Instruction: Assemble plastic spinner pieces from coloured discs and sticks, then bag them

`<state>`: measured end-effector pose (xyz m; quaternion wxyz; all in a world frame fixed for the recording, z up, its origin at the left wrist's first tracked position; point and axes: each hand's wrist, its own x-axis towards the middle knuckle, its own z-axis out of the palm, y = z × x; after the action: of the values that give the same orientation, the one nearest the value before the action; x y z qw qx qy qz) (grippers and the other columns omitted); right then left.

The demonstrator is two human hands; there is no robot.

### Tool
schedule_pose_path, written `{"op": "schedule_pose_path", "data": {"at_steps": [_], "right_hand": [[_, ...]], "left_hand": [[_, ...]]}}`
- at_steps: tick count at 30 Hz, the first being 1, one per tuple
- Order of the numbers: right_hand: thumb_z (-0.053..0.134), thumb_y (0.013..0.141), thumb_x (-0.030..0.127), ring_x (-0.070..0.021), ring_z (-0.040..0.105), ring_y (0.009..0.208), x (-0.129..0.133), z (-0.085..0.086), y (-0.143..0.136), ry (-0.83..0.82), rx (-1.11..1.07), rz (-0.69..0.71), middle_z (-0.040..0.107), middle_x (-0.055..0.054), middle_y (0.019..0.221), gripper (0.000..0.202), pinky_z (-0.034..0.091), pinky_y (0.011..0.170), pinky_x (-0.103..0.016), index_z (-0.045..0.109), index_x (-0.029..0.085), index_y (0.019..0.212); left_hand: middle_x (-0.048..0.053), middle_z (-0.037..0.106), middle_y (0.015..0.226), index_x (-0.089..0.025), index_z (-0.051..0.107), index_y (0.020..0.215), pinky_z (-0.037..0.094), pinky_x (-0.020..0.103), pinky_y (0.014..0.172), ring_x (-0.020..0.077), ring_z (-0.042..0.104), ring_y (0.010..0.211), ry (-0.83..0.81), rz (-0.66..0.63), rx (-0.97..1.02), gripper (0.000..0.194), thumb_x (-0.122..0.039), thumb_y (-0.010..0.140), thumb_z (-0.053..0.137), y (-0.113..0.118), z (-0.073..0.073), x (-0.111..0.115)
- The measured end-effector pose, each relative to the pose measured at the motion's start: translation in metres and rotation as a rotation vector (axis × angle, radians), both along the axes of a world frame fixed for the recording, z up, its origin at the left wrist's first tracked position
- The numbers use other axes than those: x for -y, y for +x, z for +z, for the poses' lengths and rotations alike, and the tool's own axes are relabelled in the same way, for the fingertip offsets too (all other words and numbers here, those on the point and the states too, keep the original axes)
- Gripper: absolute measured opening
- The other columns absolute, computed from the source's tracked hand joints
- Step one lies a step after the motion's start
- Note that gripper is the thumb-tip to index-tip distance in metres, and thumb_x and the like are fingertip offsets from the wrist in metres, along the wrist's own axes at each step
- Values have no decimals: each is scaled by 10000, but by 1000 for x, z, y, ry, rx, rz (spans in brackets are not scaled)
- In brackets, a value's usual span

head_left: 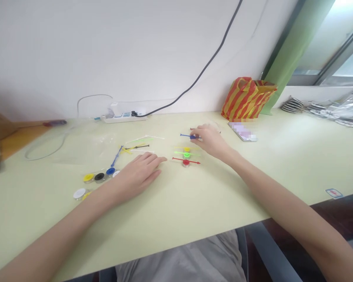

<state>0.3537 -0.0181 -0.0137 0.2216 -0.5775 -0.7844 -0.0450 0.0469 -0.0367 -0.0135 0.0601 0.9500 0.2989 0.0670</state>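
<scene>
"How is the right hand [208, 139] gripping?"
"Fingertips drawn close, pinching the blue arrow piece [192, 137], at twelve o'clock from the red arrow piece [186, 161]"
"And the left hand [141, 169]?"
"Resting on the table [170, 211] at eight o'clock from the right, fingers loosely spread, nothing visibly held"

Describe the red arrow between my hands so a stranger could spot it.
Find the pale green table, then the round pieces between the left hand and right hand. The red arrow crosses the frontmost one; its neighbours there are green and yellow.
</scene>
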Motion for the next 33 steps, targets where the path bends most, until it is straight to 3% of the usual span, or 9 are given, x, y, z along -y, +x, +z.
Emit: {"op": "schedule_pose_path", "data": {"at_steps": [4,10,16,19,24,26,28,33], "right_hand": [[611,973,203,-272,601,1099,-20,-12,-2,-78,69,54,745,-123,997,175,410,909,-354,761,144,1039],[617,959,215,-266,632,1057,-33,-18,-3,-164,83,123,770,-120,971,207,421,940,-351,802,161,1035],[588,952,179,-254,647,1010,-31,-18,-4,-206,70,117,782,-106,992,234,444,860,-324,803,171,1044],[588,970,216,-267,649,1042,-26,-15,-2,-205,100,128,766,-124,1015,237,446,896,-337,795,163,1074],[509,1009,211,-279,629,1093,-9,-2,-8,-56,17,85,708,-144,1115,278,451,906,-370,758,166,1126],[446,1021,183,-256,628,1055,0,3,-24,13,-59,113,694,-124,1109,312,454,895,-363,735,180,1138],[418,1013,142,-239,623,1034,9,7,-52,18,-46,240,680,-122,1095,332,455,892,-351,709,168,1169],[482,1005,145,-266,598,1007,24,4,-141,-9,289,648,649,-150,1116,350,436,867,-389,621,160,1325]], "left_hand": [[110,616,1210,-207,524,1398,410,447,1050,282,514,1204,21,-9,-16,393,-334,1076,338,-1,-3,-2],[111,592,1184,-208,577,1330,427,441,1016,274,514,1163,25,-45,-29,358,-268,1065,343,-1,-1,-2],[117,587,1157,-195,578,1320,442,445,1001,272,518,1142,36,-57,-35,364,-242,1068,320,0,0,1],[109,597,1127,-199,588,1296,452,431,987,264,531,1112,59,-66,-34,348,-223,1064,329,1,-2,3],[118,636,1128,-182,600,1285,441,444,1001,280,540,1147,240,-17,25,401,-103,1009,321,-9,11,-6],[124,649,1145,-170,568,1332,441,460,985,295,544,1142,370,99,121,467,-50,962,311,-21,22,-14],[111,656,1111,-183,552,1353,441,454,986,296,552,1141,464,229,238,510,-31,924,322,-34,30,-24],[92,660,1061,-214,558,1328,452,452,979,294,564,1091,527,405,333,558,-7,851,356,-58,32,-40]]}}
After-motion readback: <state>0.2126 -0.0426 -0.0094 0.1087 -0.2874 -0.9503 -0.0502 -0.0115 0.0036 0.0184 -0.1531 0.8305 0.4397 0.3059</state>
